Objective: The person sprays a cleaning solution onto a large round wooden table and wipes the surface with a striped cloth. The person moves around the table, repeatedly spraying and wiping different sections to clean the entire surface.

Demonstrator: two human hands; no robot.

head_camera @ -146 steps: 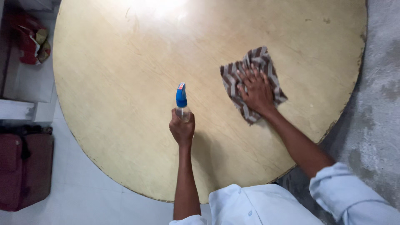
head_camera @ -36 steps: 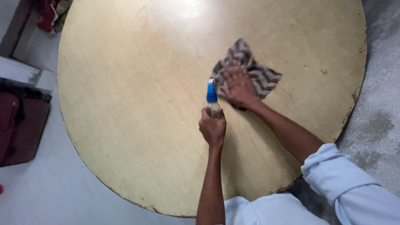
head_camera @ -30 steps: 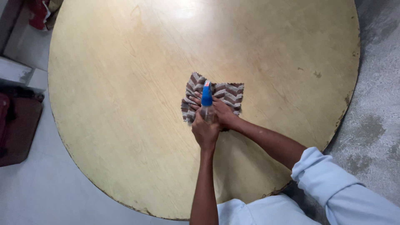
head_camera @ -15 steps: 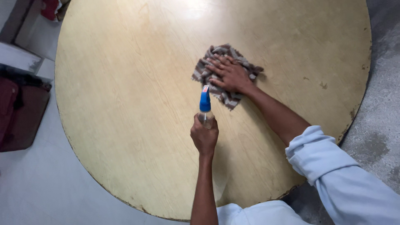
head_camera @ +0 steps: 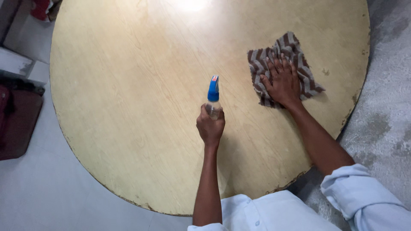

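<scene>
- Left hand (head_camera: 210, 128) closed around a small clear spray bottle with a blue nozzle head (head_camera: 212, 97), held upright above the round pale wooden table (head_camera: 128, 107), near its middle.
- Right hand (head_camera: 282, 83) flat, fingers spread, pressing a brown-and-grey zigzag-striped cloth (head_camera: 295, 51) onto the tabletop near its right edge.
- Judgement: wiping step in hand; next stroke needs even pressure, cloth kept flat.

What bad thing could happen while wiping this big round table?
The striped cloth under the right hand lies near the round table's chipped edge, so it might snag there or slip off. The left hand holds the spray bottle above the table, so it could drip or be dropped.
</scene>
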